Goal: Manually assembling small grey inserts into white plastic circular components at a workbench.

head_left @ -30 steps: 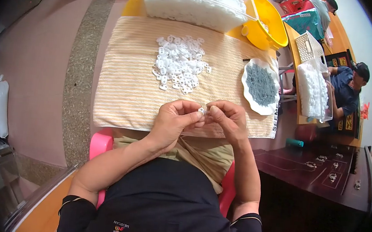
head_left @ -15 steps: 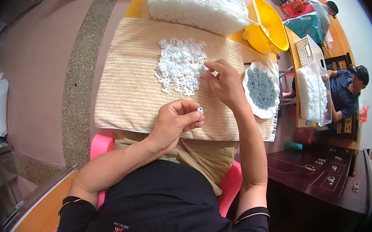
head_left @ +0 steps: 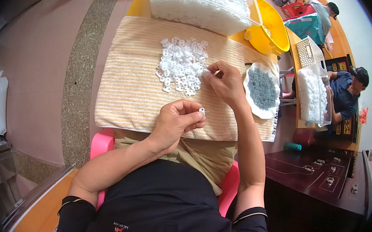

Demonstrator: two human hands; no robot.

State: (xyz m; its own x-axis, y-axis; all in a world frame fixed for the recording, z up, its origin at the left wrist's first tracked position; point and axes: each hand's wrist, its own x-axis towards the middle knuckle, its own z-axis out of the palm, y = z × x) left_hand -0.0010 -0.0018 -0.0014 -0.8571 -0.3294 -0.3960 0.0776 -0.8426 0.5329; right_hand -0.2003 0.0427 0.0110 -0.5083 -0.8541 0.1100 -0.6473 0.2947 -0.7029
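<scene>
Between the thumb and forefinger of my left hand (head_left: 177,119) is a small white plastic piece (head_left: 202,110), with a thin pin-like bit sticking out to its right. My right hand (head_left: 227,85) is at the right edge of a loose pile of white plastic pieces (head_left: 181,64), most of them with holes through them. Its thumb and forefinger pinch another white piece (head_left: 206,73), partly covered by the fingertips. The pile lies on a striped cream towel (head_left: 127,70). To the right of my right hand stands a white wavy-rimmed dish (head_left: 247,98) of tiny grey parts (head_left: 261,87).
A clear bin (head_left: 195,24) full of white pieces stands beyond the towel, beside a yellow basin (head_left: 282,38). A short dark stick lies near the dish. At the right, a person in dark clothes (head_left: 346,89) sits behind another filled bin (head_left: 313,94); a second person is farther back.
My right hand's fingertips have closed in at the pile's edge, and a white piece shows between them. My left hand keeps its hold, almost unmoved.
</scene>
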